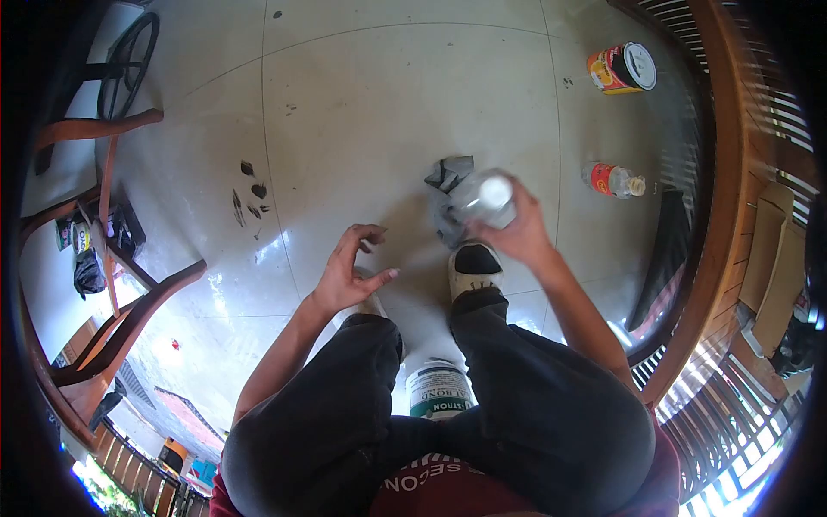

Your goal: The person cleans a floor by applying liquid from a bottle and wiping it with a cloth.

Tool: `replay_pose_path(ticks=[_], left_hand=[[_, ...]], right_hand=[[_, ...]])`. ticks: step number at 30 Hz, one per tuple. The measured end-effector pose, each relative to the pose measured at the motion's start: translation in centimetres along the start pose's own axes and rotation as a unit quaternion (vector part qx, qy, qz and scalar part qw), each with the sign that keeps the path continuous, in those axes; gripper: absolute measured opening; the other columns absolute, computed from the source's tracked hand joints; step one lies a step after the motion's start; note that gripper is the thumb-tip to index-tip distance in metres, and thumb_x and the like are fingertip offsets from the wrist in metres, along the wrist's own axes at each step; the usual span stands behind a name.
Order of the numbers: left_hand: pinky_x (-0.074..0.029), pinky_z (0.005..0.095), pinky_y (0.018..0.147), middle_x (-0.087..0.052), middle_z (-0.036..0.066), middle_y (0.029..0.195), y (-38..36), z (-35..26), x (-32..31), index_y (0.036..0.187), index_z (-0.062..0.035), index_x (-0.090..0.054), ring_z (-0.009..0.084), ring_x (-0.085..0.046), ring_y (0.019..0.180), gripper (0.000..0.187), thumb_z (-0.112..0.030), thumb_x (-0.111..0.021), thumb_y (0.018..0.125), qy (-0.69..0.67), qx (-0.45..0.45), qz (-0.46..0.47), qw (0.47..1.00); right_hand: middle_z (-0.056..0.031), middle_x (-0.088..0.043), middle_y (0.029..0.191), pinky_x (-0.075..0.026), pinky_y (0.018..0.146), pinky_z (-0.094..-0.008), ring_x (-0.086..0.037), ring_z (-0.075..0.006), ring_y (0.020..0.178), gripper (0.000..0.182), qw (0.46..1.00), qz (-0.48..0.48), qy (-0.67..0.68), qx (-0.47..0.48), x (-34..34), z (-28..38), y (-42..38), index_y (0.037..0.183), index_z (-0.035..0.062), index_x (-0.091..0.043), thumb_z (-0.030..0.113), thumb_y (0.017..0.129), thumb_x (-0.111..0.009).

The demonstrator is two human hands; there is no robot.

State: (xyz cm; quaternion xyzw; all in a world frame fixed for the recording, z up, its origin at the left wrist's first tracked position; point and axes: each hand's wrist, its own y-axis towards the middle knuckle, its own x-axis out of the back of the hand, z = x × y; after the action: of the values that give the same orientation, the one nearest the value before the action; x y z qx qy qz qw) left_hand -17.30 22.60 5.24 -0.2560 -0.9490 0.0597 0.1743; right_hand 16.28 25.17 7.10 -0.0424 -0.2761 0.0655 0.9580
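Note:
My right hand [523,226] grips a clear plastic bottle [465,205] with a white cap, its top turned toward me. The bottle is above the floor in front of my right shoe [476,269] and partly covers a crumpled grey cloth [450,172]. My left hand [351,269] is in the air to the left, fingers apart and curved, holding nothing. Below it is my left shoe, mostly hidden by my leg. Between my knees stands a white and green can [438,392] with printed lettering, its lower part hidden by my clothes.
To the right stand an orange and black can [622,68] and a clear bottle with a red label [613,179]. A slatted wooden bench [728,172] borders the right side. Wooden chair legs [129,319] rise at left. Dark smudges [251,191] mark the tiled floor [370,95].

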Motion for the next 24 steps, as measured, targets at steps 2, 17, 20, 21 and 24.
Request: replay_pose_path(ticks=[2,17,20,21,24], left_hand=[[-0.049,0.0448,0.105,-0.062,0.015,0.134,1.3,-2.5,0.1,0.14,-0.0035,-0.056,0.0319,-0.061,0.123,0.076,-0.025,-0.093,0.077,0.0,-0.053,-0.015,0.998],[-0.047,0.0448,0.114,-0.062,0.019,0.142,-1.8,2.8,3.2,0.138,-0.0028,-0.059,0.0339,-0.059,0.135,0.078,-0.011,-0.096,0.07,0.048,-0.006,-0.119,0.992],[-0.049,0.0434,0.113,-0.063,0.018,0.14,-1.9,4.0,3.6,0.138,-0.0034,-0.059,0.0325,-0.062,0.131,0.078,-0.008,-0.096,0.069,0.031,0.005,-0.128,0.991],[-0.049,0.0432,0.113,-0.063,0.017,0.14,-1.9,4.2,3.7,0.137,-0.0036,-0.059,0.0325,-0.063,0.131,0.078,-0.007,-0.096,0.069,0.027,0.004,-0.121,0.992],[-0.051,0.0429,0.111,-0.063,0.017,0.138,-1.7,4.3,4.2,0.137,-0.0043,-0.06,0.0322,-0.064,0.129,0.078,-0.007,-0.096,0.068,0.02,0.004,-0.099,0.995]], right_hand=[[-0.0184,-0.07,0.124,-0.057,0.096,-0.042,-0.068,-0.0339,0.113,0.075,0.996,0.054,-0.005,0.068,-1.8,2.2,-0.4,0.136,0.0032,-0.062,0.019,0.07,-0.093],[-0.0176,-0.069,0.12,-0.055,0.094,-0.045,-0.066,-0.0353,0.104,0.065,0.976,-0.012,-0.211,-0.06,0.8,-7.4,3.1,0.151,0.0168,-0.055,0.021,0.091,-0.078],[-0.0207,-0.069,0.119,-0.057,0.092,-0.0462,-0.069,-0.0393,0.103,0.078,0.958,0.071,-0.266,-0.077,1.4,-8.3,4.9,0.163,0.023,-0.042,0.028,0.093,-0.077],[-0.0219,-0.07,0.118,-0.057,0.092,-0.0477,-0.069,-0.0409,0.103,0.081,0.954,0.077,-0.279,-0.076,1.4,-8.5,5.6,0.164,0.0244,-0.039,0.031,0.092,-0.077],[-0.0256,-0.072,0.112,-0.056,0.095,-0.0517,-0.071,-0.0453,0.103,0.087,0.94,0.108,-0.307,-0.101,0.6,-6.9,8.1,0.167,0.0287,-0.032,0.039,0.092,-0.076]])
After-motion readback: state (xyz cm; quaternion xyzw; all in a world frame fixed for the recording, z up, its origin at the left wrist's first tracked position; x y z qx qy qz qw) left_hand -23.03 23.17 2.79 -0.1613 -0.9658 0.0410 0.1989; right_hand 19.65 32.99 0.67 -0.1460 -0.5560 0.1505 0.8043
